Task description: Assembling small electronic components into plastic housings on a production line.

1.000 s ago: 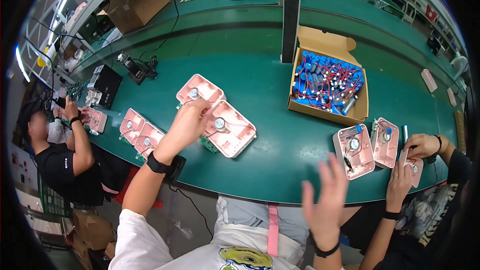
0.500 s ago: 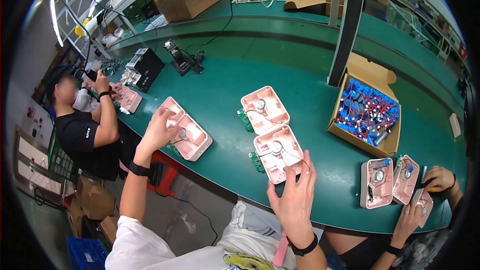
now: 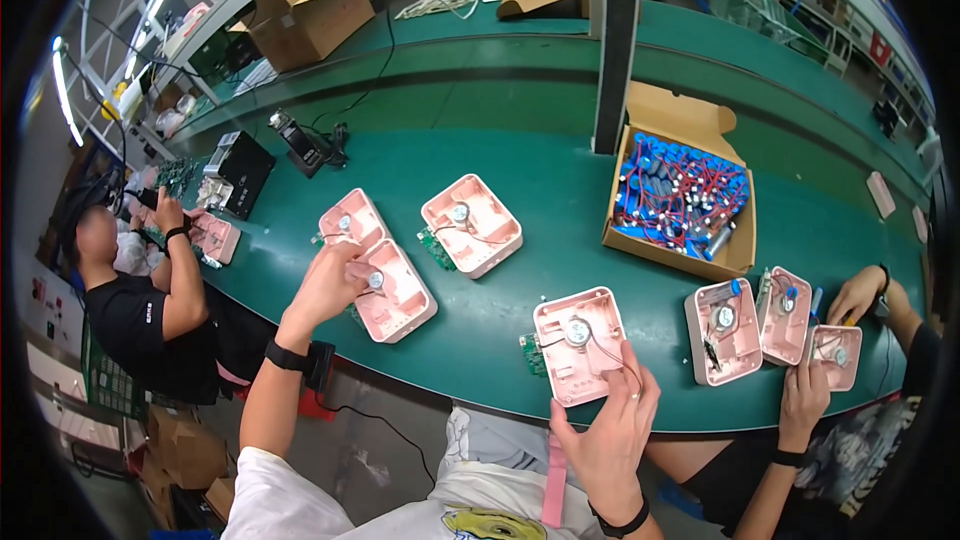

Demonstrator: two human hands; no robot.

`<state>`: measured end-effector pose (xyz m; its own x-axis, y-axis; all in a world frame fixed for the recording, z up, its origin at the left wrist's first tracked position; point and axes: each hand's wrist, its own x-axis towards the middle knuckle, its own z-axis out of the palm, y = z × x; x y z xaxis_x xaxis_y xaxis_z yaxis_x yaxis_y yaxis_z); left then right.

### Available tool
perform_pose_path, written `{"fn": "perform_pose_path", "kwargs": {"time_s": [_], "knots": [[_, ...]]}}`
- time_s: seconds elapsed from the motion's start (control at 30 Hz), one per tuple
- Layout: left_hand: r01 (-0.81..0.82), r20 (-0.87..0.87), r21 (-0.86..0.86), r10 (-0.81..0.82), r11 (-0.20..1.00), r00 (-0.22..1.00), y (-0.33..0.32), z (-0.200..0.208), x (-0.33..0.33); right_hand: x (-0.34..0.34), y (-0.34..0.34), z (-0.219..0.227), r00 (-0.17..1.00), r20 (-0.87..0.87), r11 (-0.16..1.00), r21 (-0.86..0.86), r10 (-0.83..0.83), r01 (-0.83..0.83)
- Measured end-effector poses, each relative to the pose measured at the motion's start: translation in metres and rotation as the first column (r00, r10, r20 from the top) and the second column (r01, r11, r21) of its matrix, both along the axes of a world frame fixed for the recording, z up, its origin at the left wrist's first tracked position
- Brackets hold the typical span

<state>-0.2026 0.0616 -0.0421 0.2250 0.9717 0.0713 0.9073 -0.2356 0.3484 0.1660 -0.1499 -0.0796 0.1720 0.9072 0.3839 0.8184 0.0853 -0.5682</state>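
Moved apart from the middle shell (image 3: 488, 208), the right shell (image 3: 572, 358), in the head view, lies on the surface (image 3: 470, 340) ahead of the right hand (image 3: 608, 430), long axis pointing away; this nearer grip pinches its near right corner. Left hand (image 3: 328, 283) bends over the left shell (image 3: 400, 302); whether it pinches, I cannot tell.

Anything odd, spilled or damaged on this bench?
No spill or damage shows. Untidiest is the cardboard box right of centre: blue cylinders lie jumbled under tangled red wires. A green board shows outside the right hand's pink housing.
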Motion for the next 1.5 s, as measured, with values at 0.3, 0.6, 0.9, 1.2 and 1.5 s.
{"fn": "perform_pose_path", "kwargs": {"time_s": [0.3,0.6,0.9,1.2,1.5], "knots": [[0.209,-0.060,0.046,-0.206,0.977,0.977,0.031,0.000,0.043,0.011,-0.022,0.019,0.990,0.111,0.984,-0.150,-0.085,0.101],[0.356,0.403,0.187,-0.402,0.916,0.822,-0.062,0.026,0.150,0.040,-0.005,0.011,0.969,-0.248,0.985,0.161,-0.021,0.063],[0.529,0.547,-0.229,-0.341,0.817,0.764,-0.074,-0.023,0.228,0.075,0.011,0.014,0.873,-0.429,0.940,0.329,0.233,-0.089],[0.710,0.568,-0.196,-0.512,0.677,0.644,-0.047,-0.012,0.274,0.074,0.011,0.054,0.345,-0.937,0.992,0.092,0.056,0.090],[0.749,0.644,-0.331,-0.443,0.574,0.624,-0.036,-0.012,0.280,0.077,0.010,0.057,0.358,-0.933,0.996,0.054,0.025,0.069]]}}
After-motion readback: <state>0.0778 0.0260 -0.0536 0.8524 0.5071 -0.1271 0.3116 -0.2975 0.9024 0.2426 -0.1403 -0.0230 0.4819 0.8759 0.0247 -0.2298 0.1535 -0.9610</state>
